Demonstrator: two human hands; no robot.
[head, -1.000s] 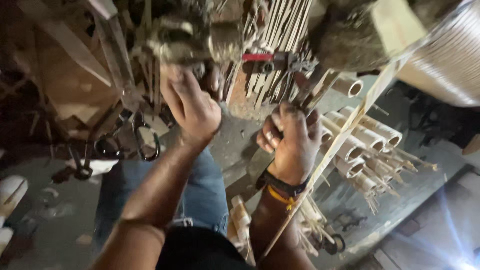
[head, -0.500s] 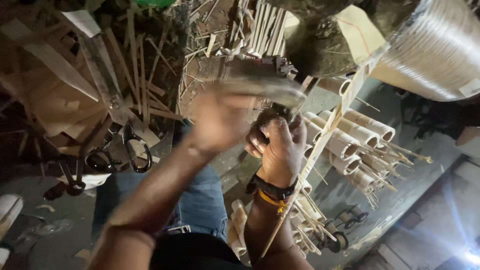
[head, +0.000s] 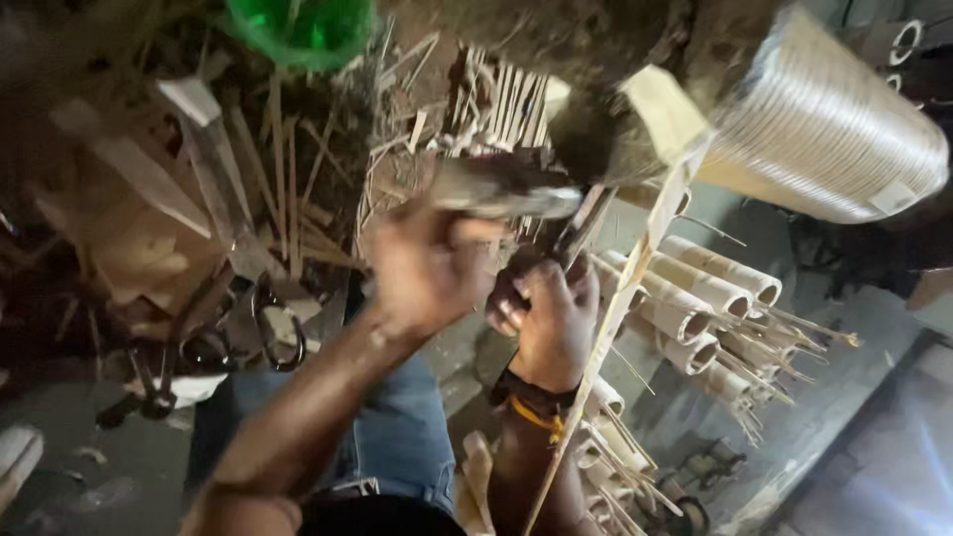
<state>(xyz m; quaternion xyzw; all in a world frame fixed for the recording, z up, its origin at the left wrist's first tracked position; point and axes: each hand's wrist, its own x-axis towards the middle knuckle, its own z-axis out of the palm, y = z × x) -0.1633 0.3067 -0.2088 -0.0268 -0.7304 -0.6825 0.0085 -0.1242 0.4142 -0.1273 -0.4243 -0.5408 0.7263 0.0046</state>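
My left hand (head: 427,268) is blurred with motion and closed around a thick grey club-like tool (head: 501,194), held just above my right hand. My right hand (head: 546,318), with a dark wristband and an orange cord, grips the dark handle of a blade (head: 581,228). The blade meets a long pale bamboo strip (head: 615,318) that runs diagonally from the upper right down past my wrist. The strip's top end rests against a dark rough block (head: 596,129). The blade's edge is hidden.
Cut bamboo tubes (head: 715,288) and thin slivers lie to the right. A large coil of pale strips (head: 824,129) sits at the upper right and a green container (head: 298,30) at the top. Bamboo offcuts (head: 268,179) and metal shears (head: 278,337) lie on the left. My jeans-clad knee (head: 407,447) is below.
My left hand swung from the upper left across to just above my right hand, carrying the club-like tool. My right hand kept its grip at the bamboo strip.
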